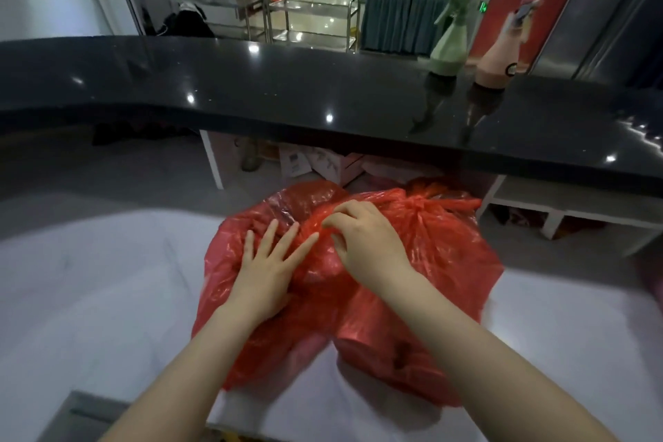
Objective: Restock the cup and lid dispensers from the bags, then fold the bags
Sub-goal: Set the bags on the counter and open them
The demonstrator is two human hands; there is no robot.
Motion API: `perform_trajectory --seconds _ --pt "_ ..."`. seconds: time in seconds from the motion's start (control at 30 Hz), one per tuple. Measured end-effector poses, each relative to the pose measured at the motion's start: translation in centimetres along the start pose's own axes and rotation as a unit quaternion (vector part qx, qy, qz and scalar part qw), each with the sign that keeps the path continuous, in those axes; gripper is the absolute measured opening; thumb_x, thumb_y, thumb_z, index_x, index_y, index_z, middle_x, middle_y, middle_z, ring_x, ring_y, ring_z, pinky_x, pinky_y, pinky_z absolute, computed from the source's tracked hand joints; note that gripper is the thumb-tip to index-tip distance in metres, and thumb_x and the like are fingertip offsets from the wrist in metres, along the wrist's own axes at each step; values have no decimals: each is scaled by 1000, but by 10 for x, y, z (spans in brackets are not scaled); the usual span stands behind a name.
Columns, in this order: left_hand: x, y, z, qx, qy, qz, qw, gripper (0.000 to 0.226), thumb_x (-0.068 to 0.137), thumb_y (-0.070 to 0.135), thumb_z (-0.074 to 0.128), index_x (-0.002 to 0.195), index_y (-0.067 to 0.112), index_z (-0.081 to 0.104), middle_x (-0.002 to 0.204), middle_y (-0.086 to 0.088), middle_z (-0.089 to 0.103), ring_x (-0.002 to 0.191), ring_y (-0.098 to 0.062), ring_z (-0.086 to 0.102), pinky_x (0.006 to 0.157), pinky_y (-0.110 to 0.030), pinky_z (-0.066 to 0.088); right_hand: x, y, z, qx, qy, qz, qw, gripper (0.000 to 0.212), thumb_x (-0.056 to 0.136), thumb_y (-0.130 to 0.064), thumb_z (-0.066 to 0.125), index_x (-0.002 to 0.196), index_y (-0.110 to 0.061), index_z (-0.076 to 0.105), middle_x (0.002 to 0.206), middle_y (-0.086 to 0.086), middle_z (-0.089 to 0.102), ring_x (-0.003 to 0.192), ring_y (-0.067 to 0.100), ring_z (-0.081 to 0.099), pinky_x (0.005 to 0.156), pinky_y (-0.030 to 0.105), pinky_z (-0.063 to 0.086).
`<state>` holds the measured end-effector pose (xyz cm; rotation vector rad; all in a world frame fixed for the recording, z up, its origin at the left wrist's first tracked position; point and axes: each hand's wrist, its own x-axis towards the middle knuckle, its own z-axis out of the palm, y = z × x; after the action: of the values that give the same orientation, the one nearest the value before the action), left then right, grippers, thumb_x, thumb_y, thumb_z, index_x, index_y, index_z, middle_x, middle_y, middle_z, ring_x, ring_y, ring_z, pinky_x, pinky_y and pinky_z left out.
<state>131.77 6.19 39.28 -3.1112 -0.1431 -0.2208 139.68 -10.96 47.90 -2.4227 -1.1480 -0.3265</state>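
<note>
While the crinkled red plastic bag [412,262] lies on the white surface [107,280], film is pinched by the right hand [366,237]; the left hand [265,269] presses flat, fingers apart. Tearing of thin film is judged possible if pulled hard.

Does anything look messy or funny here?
Not really. The red bag lies crumpled on the white counter, still knotted at the top, with the left hand flat on it and the right hand pinching the plastic. Two spray bottles stand upright. Nothing looks spilled.
</note>
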Motion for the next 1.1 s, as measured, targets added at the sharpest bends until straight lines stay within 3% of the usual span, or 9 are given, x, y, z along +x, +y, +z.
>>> perform_trajectory --seconds 0.1,0.17,0.23,0.3,0.43,0.67,0.83,0.97,1.1 --pt "-4 -25 1 51 -21 62 997 71 94 16 39 148 46 3 160 5 -7 146 -30 -14 109 -55 -17 16 -8 23 5 -35 -19 999 29 85 -5 56 109 -14 70 114 3 63 107 27 54 89 43 47" --pt "-10 -43 -8 77 -14 102 992 57 94 16 40 144 42 32 160 0 8 147 -31 -3 112 -58 -7 28 -12 39 -10 -84 -34 996 37 88 -7 52 120 -21 65 130 0 57 123 25 45 99 42 41" --pt "-21 -58 -22 100 23 134 986 44 83 16 53 119 39 64 150 -8 38 140 -35 28 109 -62 17 38 -19 54 -36 -144 -55 987 44 92 -15 52 134 -29 54 144 -4 46 135 22 33 107 41 32" --pt "-38 -74 -26 94 83 120 985 33 70 15 70 95 37 75 140 -10 51 131 -36 44 102 -62 33 44 -31 69 -67 -167 -67 981 51 91 -32 56 140 -37 43 137 -6 50 130 21 38 104 41 28" --pt "-74 -103 -23 45 168 41 984 29 66 17 62 83 35 77 140 -12 50 132 -36 41 105 -60 32 52 -59 89 -105 -146 -81 980 36 86 -53 54 120 -42 60 103 -8 54 108 20 44 93 42 22" --pt "-110 -141 -33 39 259 -152 953 22 77 33 54 76 38 76 139 -13 51 134 -41 29 109 -62 12 73 -79 88 19 -134 80 988 27 90 -42 47 91 -37 74 95 -10 54 100 17 47 89 42 25" --pt "-109 -149 -44 -63 280 -238 928 24 65 14 69 84 26 77 139 -17 49 132 -45 36 107 -65 22 85 -94 72 153 -122 174 965 29 85 -31 50 60 -27 65 67 -9 60 82 22 56 78 36 40" --pt "-110 -149 -62 -206 371 -293 857 32 74 22 55 102 12 68 127 -15 55 120 -33 48 103 -46 36 88 -90 55 211 -109 156 959 26 82 -13 55 92 -28 74 89 -5 72 88 15 63 75 29 47" --pt "-89 -122 -70 -224 319 -237 890 35 79 40 59 104 17 65 104 -3 61 98 -23 56 90 -34 44 81 -97 62 183 -144 81 969 66 79 -1 52 132 -41 48 116 0 46 104 17 49 93 31 45"
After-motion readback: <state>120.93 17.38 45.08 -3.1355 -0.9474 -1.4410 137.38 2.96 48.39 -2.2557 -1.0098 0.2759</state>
